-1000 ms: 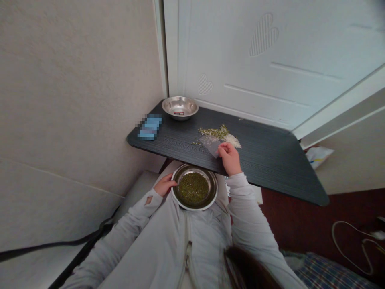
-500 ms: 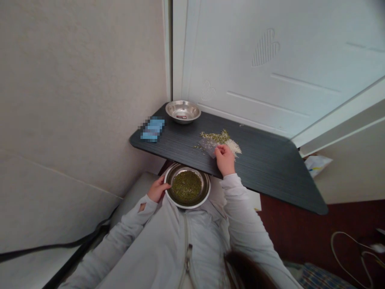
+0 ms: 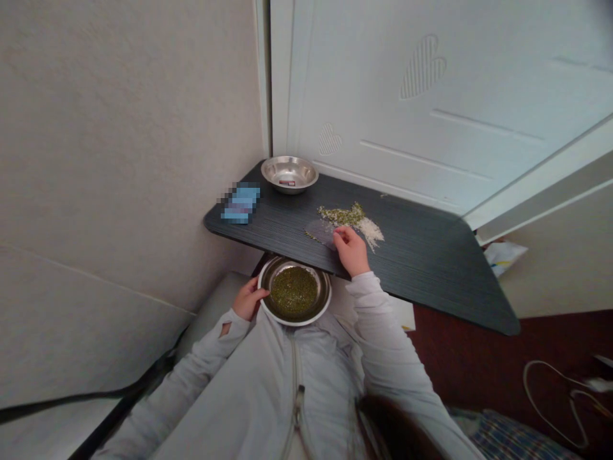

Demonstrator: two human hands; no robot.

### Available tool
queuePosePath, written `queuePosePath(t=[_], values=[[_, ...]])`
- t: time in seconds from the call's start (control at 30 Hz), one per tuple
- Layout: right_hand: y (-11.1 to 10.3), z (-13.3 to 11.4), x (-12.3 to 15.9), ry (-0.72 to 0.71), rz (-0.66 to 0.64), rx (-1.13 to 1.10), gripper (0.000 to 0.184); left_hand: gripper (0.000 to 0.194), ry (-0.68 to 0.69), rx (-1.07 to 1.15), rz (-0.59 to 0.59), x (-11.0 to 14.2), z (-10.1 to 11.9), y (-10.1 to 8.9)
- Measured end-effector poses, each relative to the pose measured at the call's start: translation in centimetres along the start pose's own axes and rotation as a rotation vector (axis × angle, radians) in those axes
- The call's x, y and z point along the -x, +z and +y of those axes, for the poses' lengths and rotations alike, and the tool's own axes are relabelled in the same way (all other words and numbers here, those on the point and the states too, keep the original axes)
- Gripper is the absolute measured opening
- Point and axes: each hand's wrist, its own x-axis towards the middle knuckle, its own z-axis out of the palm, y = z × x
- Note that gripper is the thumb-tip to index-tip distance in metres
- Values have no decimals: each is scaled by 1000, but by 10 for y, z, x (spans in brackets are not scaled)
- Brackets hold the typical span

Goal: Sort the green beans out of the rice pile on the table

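My left hand (image 3: pixel 248 299) grips the left rim of a metal bowl (image 3: pixel 324 305), which rests on my lap just below the table edge. Small green beans (image 3: pixel 293 291), probably mung beans, cover the bowl's bottom. Over the dark table (image 3: pixel 421 262), my right hand (image 3: pixel 352 249) pinches a thin, clear plastic piece (image 3: pixel 322 234) that lies low against the surface. Just beyond the fingers is a loose pile of green beans mixed with white grains (image 3: pixel 342 215). White rice-like grains (image 3: pixel 371 231) are heaped at its right side, and a few beans lie left of the plastic.
A second metal bowl (image 3: pixel 290 174) stands at the table's back left corner. Left of it lies a blurred blue item (image 3: pixel 241 203). A white door (image 3: pixel 373 83) borders the back, and a wall (image 3: pixel 129 128) the left. White cable (image 3: pixel 550 402) lies on the red floor.
My right hand and the clear plastic have moved slightly left and toward the near table edge, away from the white grains. My left hand still holds the bowl.
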Motion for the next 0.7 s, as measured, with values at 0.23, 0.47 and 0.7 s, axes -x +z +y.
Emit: queuePosePath(t=[0.23, 0.47, 0.7], values=[[-1, 2, 2, -5, -25, -83, 22, 46, 1, -27, -11, -1, 2, 2], [-2, -4, 5, -21, -63, -99, 22, 50, 11, -43, -35, 0, 4, 3], [-1, -5, 4, -40, -90, -83, 22, 51, 2, -43, -27, 2, 6, 5]])
